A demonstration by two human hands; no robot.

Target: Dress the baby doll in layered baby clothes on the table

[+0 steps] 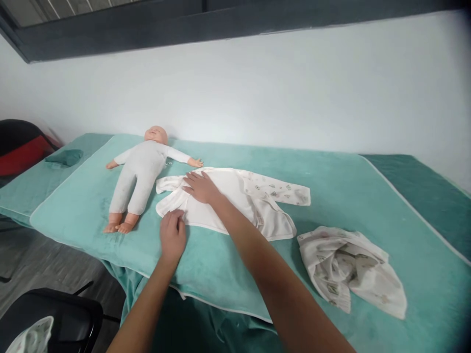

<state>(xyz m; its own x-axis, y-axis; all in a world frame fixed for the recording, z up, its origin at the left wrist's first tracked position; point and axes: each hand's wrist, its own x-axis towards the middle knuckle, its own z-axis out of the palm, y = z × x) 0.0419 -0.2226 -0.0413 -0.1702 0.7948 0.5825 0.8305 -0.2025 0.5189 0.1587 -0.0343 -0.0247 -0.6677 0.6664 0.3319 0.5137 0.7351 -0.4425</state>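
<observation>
A white baby shirt with small printed motifs on its sleeves lies spread open on the green bed cover. My right hand rests flat on its upper left part, fingers spread. At the shirt's lower left edge, my left hand is curled, its fingertips pressed together by the cloth; what they pinch, if anything, is hard to see. Left of the shirt a baby doll in a white bodysuit lies on its back, arms stretched out, one hand close to the shirt's collar.
A crumpled printed garment lies at the right on the green cover. A black chair with a printed cloth on it stands at the lower left. A small green pillow lies at the far left, before a black and red chair.
</observation>
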